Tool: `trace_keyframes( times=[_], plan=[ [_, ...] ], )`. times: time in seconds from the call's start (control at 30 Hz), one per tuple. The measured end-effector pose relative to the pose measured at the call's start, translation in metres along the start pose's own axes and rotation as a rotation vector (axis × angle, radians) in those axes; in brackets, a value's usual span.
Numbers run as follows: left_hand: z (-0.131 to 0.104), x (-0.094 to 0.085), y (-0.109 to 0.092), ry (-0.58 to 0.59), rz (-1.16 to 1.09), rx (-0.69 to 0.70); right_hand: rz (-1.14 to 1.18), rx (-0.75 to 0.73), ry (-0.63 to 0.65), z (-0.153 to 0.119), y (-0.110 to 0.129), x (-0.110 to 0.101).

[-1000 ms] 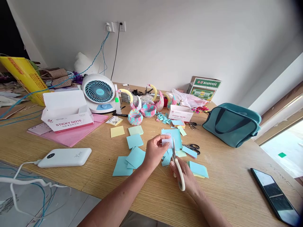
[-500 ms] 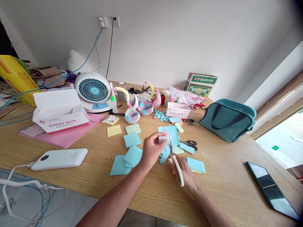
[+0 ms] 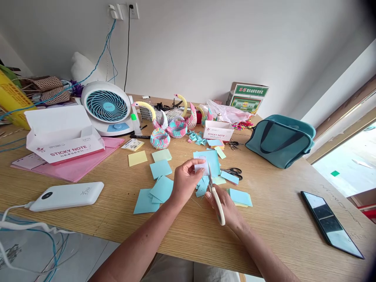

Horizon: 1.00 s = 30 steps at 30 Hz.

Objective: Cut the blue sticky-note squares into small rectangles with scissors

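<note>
Between the thumb and fingers of my left hand (image 3: 188, 178) is a small pale lilac paper (image 3: 201, 167). My right hand (image 3: 225, 205) grips white-handled scissors (image 3: 217, 203), their blades pointing away from me along the right edge of the paper. Whether the blades bite into it, I cannot tell. Beneath and behind the paper lies a larger blue sheet (image 3: 215, 158). Small blue paper pieces (image 3: 201, 188) sit just below the left fingertips. Black-handled scissors (image 3: 235, 172) and a stack of blue and yellow slips (image 3: 240, 197) rest to the right.
Folded-paper swans (image 3: 160, 135) stand at the back beside a fan (image 3: 107, 105). Two sticky note boxes (image 3: 66, 147) (image 3: 217, 132) are on the table. A teal bag (image 3: 280, 141) and phone (image 3: 329, 223) lie right, a power bank (image 3: 69, 196) left. Blue sheets (image 3: 147, 201) lie left of my hands.
The whole view has shifted slightly, so things appear a little further left and up. Both hands keep nearly the same hold on the paper and the scissors.
</note>
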<state>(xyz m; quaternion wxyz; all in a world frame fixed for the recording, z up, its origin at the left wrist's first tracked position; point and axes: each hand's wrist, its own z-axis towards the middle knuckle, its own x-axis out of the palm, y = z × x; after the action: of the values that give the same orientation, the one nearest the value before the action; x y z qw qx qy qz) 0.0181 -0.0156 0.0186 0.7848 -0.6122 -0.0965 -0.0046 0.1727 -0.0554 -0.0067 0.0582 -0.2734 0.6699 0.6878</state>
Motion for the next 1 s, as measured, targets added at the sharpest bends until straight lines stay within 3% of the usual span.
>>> trace_keyframes(
  times=[1.0],
  plan=[
    [0.0015,-0.0028,0.0054,0.01,0.026,0.021,0.037,0.02,0.007,-0.0009,0.001,0.0002]
  ],
)
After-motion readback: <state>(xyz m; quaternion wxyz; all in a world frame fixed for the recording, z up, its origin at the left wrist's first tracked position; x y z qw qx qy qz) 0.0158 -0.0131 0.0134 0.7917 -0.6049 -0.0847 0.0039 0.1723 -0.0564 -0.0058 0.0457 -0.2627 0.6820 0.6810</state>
